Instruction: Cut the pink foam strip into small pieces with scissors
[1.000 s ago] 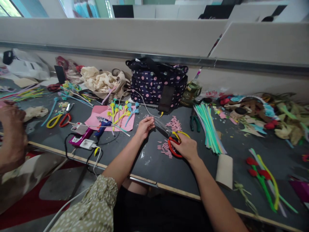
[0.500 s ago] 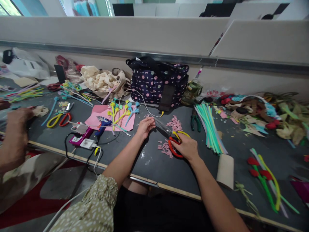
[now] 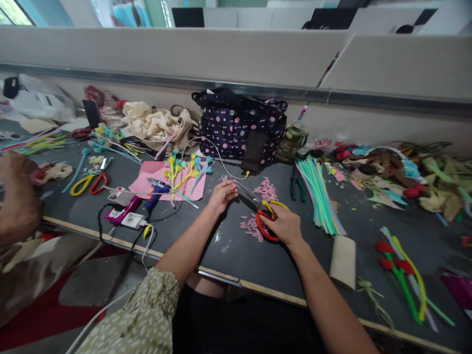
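My right hand (image 3: pixel 286 224) is closed round the red and yellow handles of a pair of scissors (image 3: pixel 268 216), whose blades point up and left toward my other hand. At the blade tips, my left hand (image 3: pixel 223 194) is pinched shut; whatever lies between its fingertips is too small to make out. Small pink cut pieces (image 3: pixel 252 227) lie on the dark table below the scissors. Another heap of pink pieces (image 3: pixel 266 189) sits just beyond the blades.
Left of my hands are a pink sheet (image 3: pixel 147 172) with pipe-cleaner flowers, a blue glue gun (image 3: pixel 157 192), a power strip (image 3: pixel 123 210) and other scissors (image 3: pixel 90 183). A patterned bag (image 3: pixel 224 120) stands behind. Rightward lie pliers (image 3: pixel 297 185), green pipe cleaners (image 3: pixel 320 196) and a cardboard tube (image 3: pixel 343 262).
My hands and the scissors stay nearly in place. At the far left, another person's hand has drawn back from the cream cloth, and the view has shifted slightly.
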{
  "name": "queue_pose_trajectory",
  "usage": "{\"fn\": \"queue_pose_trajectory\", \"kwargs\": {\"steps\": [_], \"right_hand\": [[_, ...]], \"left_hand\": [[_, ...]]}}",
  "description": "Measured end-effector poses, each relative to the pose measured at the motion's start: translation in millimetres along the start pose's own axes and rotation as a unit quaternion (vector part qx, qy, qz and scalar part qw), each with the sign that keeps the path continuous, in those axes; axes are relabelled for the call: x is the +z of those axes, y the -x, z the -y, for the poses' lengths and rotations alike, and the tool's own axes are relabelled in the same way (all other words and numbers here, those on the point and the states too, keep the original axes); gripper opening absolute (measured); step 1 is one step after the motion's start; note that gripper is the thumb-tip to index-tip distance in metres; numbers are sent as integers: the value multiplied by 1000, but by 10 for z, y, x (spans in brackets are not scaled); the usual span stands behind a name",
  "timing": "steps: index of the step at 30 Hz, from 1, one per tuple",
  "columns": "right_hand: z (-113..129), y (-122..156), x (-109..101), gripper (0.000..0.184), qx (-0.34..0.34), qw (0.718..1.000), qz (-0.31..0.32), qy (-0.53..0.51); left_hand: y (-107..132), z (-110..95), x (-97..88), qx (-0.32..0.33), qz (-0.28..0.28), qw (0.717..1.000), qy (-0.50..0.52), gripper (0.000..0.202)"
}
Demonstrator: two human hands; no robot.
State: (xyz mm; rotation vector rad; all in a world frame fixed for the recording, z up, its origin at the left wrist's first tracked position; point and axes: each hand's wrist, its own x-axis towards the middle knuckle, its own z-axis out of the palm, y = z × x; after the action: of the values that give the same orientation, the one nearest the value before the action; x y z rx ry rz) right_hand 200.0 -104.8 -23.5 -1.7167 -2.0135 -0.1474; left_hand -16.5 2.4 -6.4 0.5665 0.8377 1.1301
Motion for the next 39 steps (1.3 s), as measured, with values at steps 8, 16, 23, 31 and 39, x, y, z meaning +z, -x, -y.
{"fn": "queue_pose_trajectory", "kwargs": {"steps": [8, 16, 23, 31, 39], "right_hand": [[21, -1, -17, 39, 7, 1000, 7, -10], [23, -10, -28, 38, 14, 999, 21, -22], [24, -13, -38, 35, 15, 999, 21, -44], [29, -8, -33, 36, 19, 999, 28, -41], [44, -7, -60, 35, 22, 998, 42, -28]], "left_hand": [[25, -32, 37, -29, -19, 999, 19, 17], [20, -27, 27, -32, -10, 999, 21, 19], [9, -17, 16, -30, -5, 999, 25, 21], [14, -20, 25, -31, -5, 999, 18, 18], [8, -11, 13, -27, -6, 1000, 13, 19]]}}
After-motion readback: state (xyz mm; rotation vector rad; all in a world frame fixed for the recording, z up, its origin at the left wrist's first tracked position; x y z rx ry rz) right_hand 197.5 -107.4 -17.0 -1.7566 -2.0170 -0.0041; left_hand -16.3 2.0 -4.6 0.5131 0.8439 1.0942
